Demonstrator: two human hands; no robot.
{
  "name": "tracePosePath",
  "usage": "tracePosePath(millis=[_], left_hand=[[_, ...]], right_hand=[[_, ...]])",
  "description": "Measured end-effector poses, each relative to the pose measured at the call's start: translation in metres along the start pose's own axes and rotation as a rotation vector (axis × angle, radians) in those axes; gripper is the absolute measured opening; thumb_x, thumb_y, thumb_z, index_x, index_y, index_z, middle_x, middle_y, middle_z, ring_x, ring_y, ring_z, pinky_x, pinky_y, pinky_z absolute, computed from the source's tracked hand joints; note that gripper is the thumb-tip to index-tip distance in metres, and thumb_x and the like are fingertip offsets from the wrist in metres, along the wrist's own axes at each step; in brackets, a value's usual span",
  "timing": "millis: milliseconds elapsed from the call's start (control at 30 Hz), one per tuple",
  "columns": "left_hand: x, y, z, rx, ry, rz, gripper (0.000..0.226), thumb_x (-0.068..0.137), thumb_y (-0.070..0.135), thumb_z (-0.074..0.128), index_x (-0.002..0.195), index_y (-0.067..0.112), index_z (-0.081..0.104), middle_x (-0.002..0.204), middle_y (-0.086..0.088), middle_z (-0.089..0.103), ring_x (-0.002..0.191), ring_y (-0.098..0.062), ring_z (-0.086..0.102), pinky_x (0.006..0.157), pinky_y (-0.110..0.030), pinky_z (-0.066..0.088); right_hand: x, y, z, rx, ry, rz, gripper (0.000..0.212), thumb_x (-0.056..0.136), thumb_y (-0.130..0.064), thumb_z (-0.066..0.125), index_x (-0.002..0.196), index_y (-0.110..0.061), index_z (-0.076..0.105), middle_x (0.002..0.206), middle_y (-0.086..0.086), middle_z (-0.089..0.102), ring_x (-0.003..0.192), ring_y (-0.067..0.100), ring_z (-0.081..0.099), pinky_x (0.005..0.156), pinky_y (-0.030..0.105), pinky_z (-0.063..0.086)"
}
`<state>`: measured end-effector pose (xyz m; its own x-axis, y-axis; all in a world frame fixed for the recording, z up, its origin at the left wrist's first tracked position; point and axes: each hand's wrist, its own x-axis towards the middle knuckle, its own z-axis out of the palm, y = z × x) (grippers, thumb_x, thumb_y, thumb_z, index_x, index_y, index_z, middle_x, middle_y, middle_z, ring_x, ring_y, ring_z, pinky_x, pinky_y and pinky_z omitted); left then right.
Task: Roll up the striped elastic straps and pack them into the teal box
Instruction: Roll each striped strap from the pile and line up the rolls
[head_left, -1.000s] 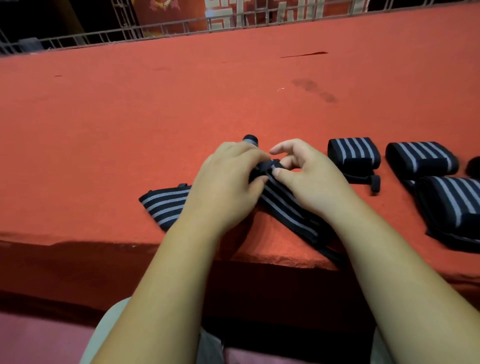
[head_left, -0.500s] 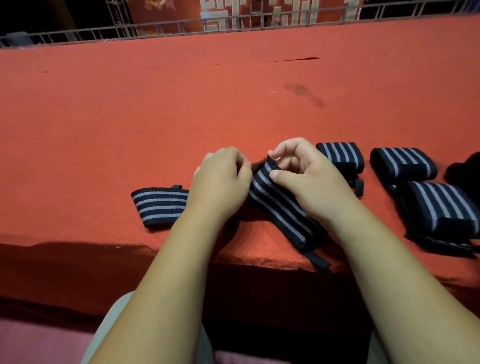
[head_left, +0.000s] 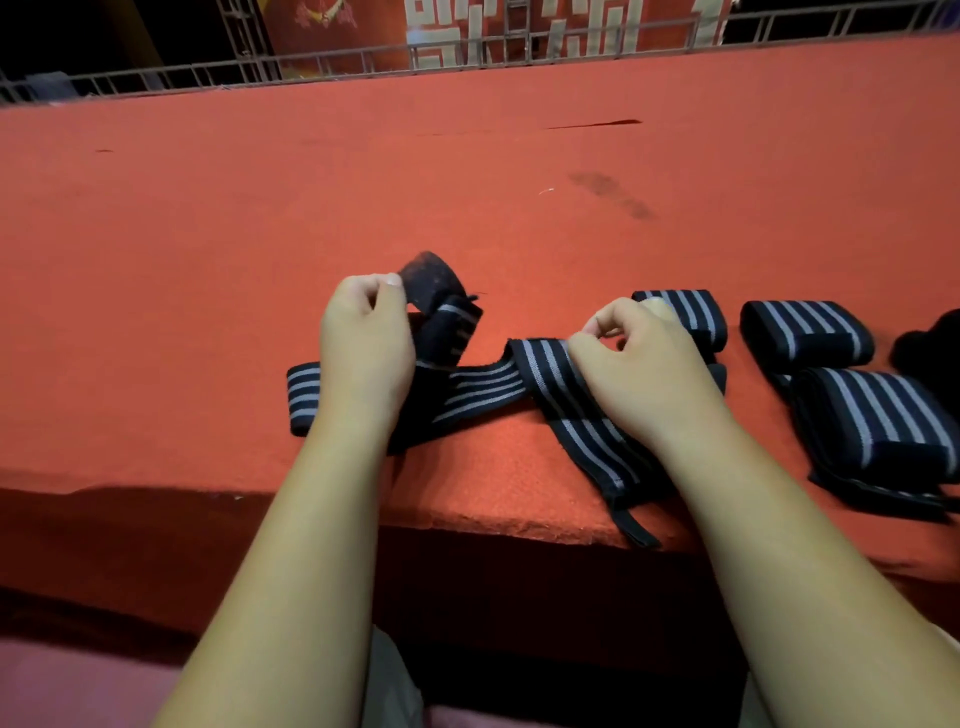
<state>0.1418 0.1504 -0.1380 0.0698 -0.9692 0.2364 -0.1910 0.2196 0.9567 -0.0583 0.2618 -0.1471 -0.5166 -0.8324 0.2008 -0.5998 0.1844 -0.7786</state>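
Observation:
A black strap with grey stripes lies unrolled and crossed over itself near the front edge of the red-covered table. My left hand pinches its plain black end, lifted off the cloth. My right hand pinches a fold of the same strap further right. One tail hangs over the table edge. Three rolled striped straps sit to the right: one just behind my right hand, one beyond it, and a larger one nearer. No teal box is in view.
A dark object is cut off at the right edge. A metal railing runs along the table's far side. The table's front edge is just under my forearms, with my lap below.
My hands have moved apart. The left hand pulled the strap's black end up and to the left; the right hand shifted right with a fold. The strap is now spread wider.

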Motion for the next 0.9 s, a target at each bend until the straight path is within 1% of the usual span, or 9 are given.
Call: tracePosePath(millis=[100, 233, 333, 433, 500, 567, 700, 800, 900], left_hand=[[-0.012, 0.009, 0.006, -0.044, -0.122, 0.034, 0.02, 0.107, 0.036, 0.059, 0.098, 0.024, 0.072, 0.095, 0.0, 0.079, 0.087, -0.016, 0.077, 0.08, -0.041, 0.062], [-0.024, 0.012, 0.01, -0.039, -0.275, 0.086, 0.019, 0.111, 0.028, 0.06, 0.099, 0.021, 0.073, 0.096, -0.003, 0.081, 0.089, -0.018, 0.08, 0.078, -0.038, 0.063], [-0.028, 0.011, 0.007, -0.041, -0.362, 0.09, 0.018, 0.11, 0.027, 0.062, 0.101, 0.018, 0.074, 0.098, -0.005, 0.082, 0.095, -0.024, 0.081, 0.084, -0.044, 0.065], [-0.029, 0.012, 0.001, -0.003, -0.431, 0.111, 0.019, 0.109, 0.035, 0.065, 0.103, 0.02, 0.075, 0.098, 0.001, 0.082, 0.095, -0.016, 0.079, 0.081, -0.035, 0.062], [-0.027, 0.012, -0.006, 0.172, -0.502, 0.131, 0.023, 0.101, 0.051, 0.071, 0.104, 0.028, 0.074, 0.098, 0.011, 0.08, 0.091, -0.005, 0.077, 0.076, -0.026, 0.057], [-0.024, 0.01, -0.014, 0.377, -0.532, 0.138, 0.035, 0.089, 0.064, 0.077, 0.1, 0.032, 0.071, 0.091, 0.015, 0.078, 0.082, -0.003, 0.074, 0.07, -0.028, 0.057], [-0.02, 0.002, -0.019, 0.363, -0.5, 0.215, 0.039, 0.088, 0.044, 0.088, 0.081, 0.019, 0.059, 0.066, 0.008, 0.063, 0.061, -0.011, 0.057, 0.059, -0.034, 0.046], [-0.017, 0.001, -0.019, 0.334, -0.448, 0.411, 0.042, 0.084, 0.031, 0.093, 0.074, 0.014, 0.056, 0.072, 0.0, 0.062, 0.068, -0.016, 0.056, 0.063, -0.038, 0.043], [-0.015, 0.003, -0.024, 0.271, -0.386, 0.532, 0.039, 0.079, 0.029, 0.093, 0.072, 0.017, 0.056, 0.079, -0.004, 0.064, 0.075, -0.02, 0.059, 0.067, -0.04, 0.045]], right_hand=[[0.0, -0.005, 0.004, 0.031, 0.021, -0.092, 0.017, 0.095, -0.053, 0.068, 0.098, -0.035, 0.068, 0.122, -0.014, 0.053, 0.129, 0.012, 0.049, 0.106, 0.033, 0.039], [-0.002, -0.014, 0.01, 0.139, -0.016, -0.228, 0.031, 0.1, -0.055, 0.067, 0.124, -0.037, 0.074, 0.122, -0.022, 0.066, 0.122, 0.004, 0.059, 0.109, 0.034, 0.048], [-0.002, -0.016, 0.012, 0.207, -0.039, -0.231, 0.016, 0.1, -0.047, 0.072, 0.11, -0.037, 0.08, 0.107, -0.019, 0.075, 0.1, 0.002, 0.068, 0.096, 0.035, 0.055], [-0.001, -0.016, 0.01, 0.246, -0.046, -0.215, 0.013, 0.099, -0.04, 0.075, 0.093, -0.03, 0.08, 0.089, -0.015, 0.077, 0.085, 0.005, 0.071, 0.086, 0.036, 0.058], [0.0, -0.015, 0.009, 0.263, -0.024, -0.21, 0.014, 0.099, -0.039, 0.075, 0.092, -0.028, 0.08, 0.087, -0.014, 0.078, 0.086, 0.004, 0.071, 0.085, 0.035, 0.058], [0.001, -0.013, 0.009, 0.277, 0.003, -0.192, 0.015, 0.099, -0.038, 0.075, 0.09, -0.026, 0.08, 0.085, -0.013, 0.078, 0.085, 0.004, 0.071, 0.083, 0.034, 0.057], [0.003, -0.012, 0.01, 0.299, 0.012, -0.133, 0.02, 0.098, -0.037, 0.076, 0.083, -0.024, 0.078, 0.072, -0.012, 0.072, 0.065, 0.001, 0.062, 0.067, 0.029, 0.051], [0.002, -0.015, 0.014, 0.345, 0.007, -0.082, 0.026, 0.098, -0.035, 0.075, 0.077, -0.019, 0.075, 0.069, -0.001, 0.07, 0.058, 0.005, 0.056, 0.062, 0.027, 0.047], [0.01, -0.012, 0.015, 0.395, 0.132, 0.027, 0.024, 0.095, -0.028, 0.072, 0.073, -0.018, 0.072, 0.06, -0.007, 0.066, 0.053, 0.005, 0.055, 0.055, 0.025, 0.045]])
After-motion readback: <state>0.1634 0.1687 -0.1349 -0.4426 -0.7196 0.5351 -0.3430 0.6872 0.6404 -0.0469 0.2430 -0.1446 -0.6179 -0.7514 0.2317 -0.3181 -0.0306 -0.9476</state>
